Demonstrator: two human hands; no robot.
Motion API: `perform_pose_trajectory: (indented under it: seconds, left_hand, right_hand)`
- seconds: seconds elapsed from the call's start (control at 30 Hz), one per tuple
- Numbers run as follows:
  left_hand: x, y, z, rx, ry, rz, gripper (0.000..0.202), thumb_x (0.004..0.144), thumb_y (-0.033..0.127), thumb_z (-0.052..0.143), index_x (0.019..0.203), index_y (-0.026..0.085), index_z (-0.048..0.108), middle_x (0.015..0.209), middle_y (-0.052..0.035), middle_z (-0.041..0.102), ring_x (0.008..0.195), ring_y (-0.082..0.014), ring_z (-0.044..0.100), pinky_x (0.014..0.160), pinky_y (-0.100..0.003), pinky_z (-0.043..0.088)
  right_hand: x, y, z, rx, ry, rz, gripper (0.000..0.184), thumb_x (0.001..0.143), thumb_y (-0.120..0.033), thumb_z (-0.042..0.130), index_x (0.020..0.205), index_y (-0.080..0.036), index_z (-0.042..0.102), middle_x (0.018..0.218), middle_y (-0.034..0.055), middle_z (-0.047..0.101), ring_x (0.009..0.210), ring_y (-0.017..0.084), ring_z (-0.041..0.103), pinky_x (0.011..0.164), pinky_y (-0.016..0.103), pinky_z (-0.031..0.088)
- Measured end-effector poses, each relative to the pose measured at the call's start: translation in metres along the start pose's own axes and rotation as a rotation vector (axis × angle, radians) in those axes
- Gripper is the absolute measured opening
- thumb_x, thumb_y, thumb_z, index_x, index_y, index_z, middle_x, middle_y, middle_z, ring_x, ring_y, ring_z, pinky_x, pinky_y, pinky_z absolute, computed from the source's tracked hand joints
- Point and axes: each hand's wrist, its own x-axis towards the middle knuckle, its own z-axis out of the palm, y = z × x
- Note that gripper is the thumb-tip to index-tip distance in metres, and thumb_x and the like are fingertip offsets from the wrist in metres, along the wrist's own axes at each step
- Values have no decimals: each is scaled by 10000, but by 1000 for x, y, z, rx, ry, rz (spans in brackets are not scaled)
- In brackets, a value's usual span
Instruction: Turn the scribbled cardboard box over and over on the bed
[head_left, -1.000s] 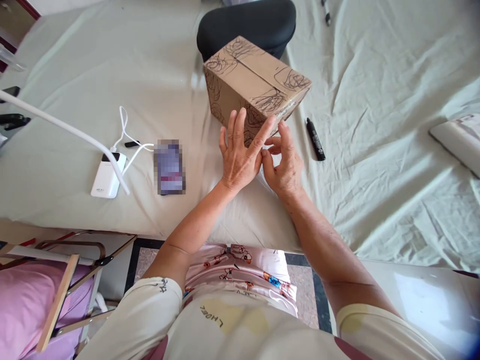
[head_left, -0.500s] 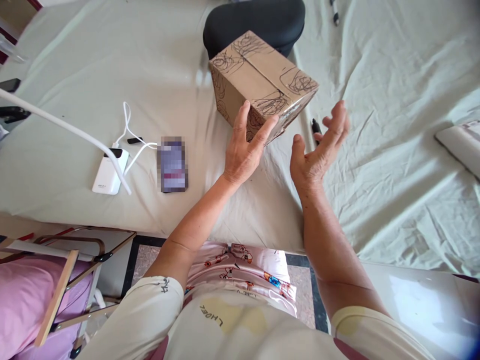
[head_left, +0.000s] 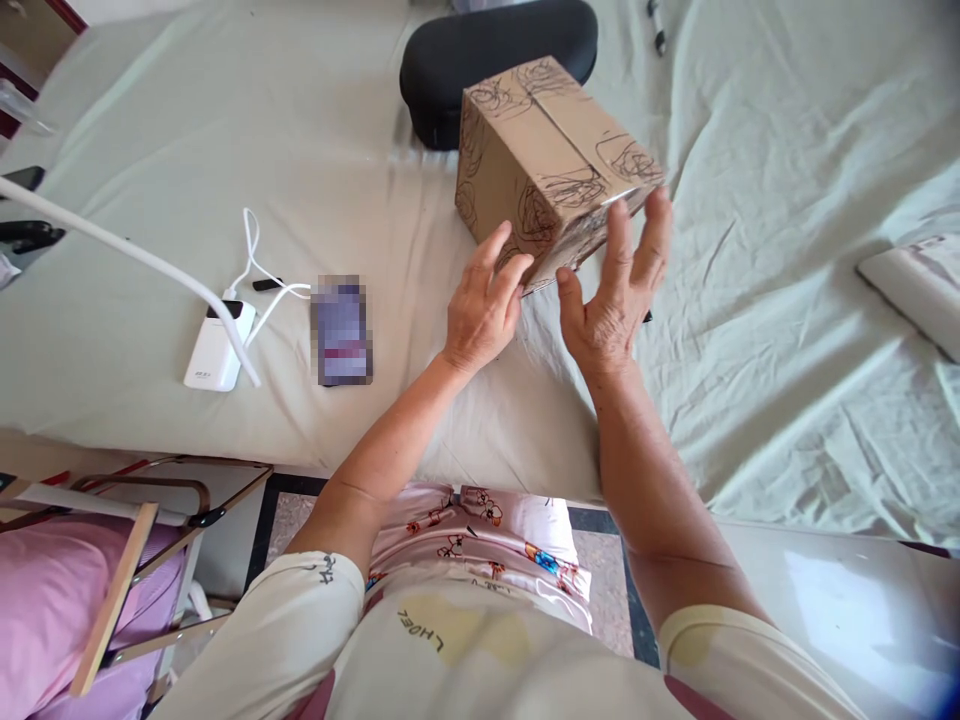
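We see bright, diffuse light over the pale cloth [head_left: 390,230], with soft shading in its creases at right. A hard white glare sits on the glossy surface [head_left: 847,590] at lower right, and a thin shine edges the box's tape [head_left: 624,194]. Wide-angle stretch bends the margins, the right-hand corners darken, and mosaic hides the phone [head_left: 343,332]. The right hand's fingertips [head_left: 658,200] seem slightly blurred.
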Motion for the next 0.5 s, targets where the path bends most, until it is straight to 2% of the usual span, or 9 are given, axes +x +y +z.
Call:
perform_pose_trajectory:
  seconds: [0.13, 0.2, 0.23, 0.27, 0.37, 0.43, 0.5]
  left_hand:
    - [-1, -4, -1, 26, 48, -7, 556, 1074, 552, 236, 1574, 334, 345, 1712, -91, 364, 1658, -264, 308, 1337, -516, 347]
    - [-1, -3, -1, 36, 42, -19, 576, 1071, 535, 268, 1605, 320, 282, 1732, -106, 316, 1672, -263, 265, 1339, -504, 340]
    - [-2, -2, -1, 38, 28, -29, 589, 1068, 529, 289, 1615, 314, 257, 1741, -113, 294, 1676, -264, 251, 1335, -499, 346]
    - [-2, -2, -2, 36, 10, -36, 599, 1065, 523, 308, 1620, 310, 237, 1744, -119, 282, 1677, -262, 244, 1328, -492, 357]
    - [-3, -1, -5, 25, -20, -38, 613, 1066, 519, 318, 1628, 296, 216, 1717, -141, 324, 1659, -240, 283, 1302, -452, 401]
    - [-4, -1, -10, 22, -17, -48, 629, 1064, 549, 314, 1632, 293, 228, 1674, -146, 391, 1622, -235, 355, 1280, -427, 431]
    - [-4, -1, -14, 18, -11, -74, 642, 1055, 603, 316, 1626, 312, 284, 1628, -125, 457, 1567, -250, 439, 1255, -411, 457]
  right_hand:
    - [1, 22, 4, 97, -60, 107, 731, 1077, -593, 326, 1652, -466, -108, 1815, 8, 81, 1687, 293, 131, 1353, 596, 286]
    - [0, 25, 8, 194, -137, 172, 769, 1067, -619, 321, 1647, -463, -159, 1818, -9, 79, 1672, 301, 189, 1307, 597, 373]
    - [0, 24, 10, 241, -180, 202, 783, 1063, -626, 319, 1647, -459, -174, 1816, -10, 103, 1647, 303, 261, 1272, 590, 423]
    - [-1, 21, 12, 281, -220, 222, 797, 1057, -634, 322, 1646, -456, -185, 1808, -6, 155, 1603, 300, 352, 1238, 576, 464]
    - [-3, 10, 12, 338, -263, 233, 823, 1037, -670, 349, 1644, -469, -169, 1682, 16, 441, 1389, 258, 580, 1141, 505, 557]
    - [-5, 5, 11, 322, -236, 231, 819, 1027, -693, 348, 1637, -495, -162, 1556, 22, 569, 1272, 243, 643, 1067, 470, 600]
    - [-8, 3, 10, 296, -211, 208, 826, 1032, -689, 326, 1636, -489, -201, 1456, 44, 626, 1171, 253, 679, 985, 476, 631]
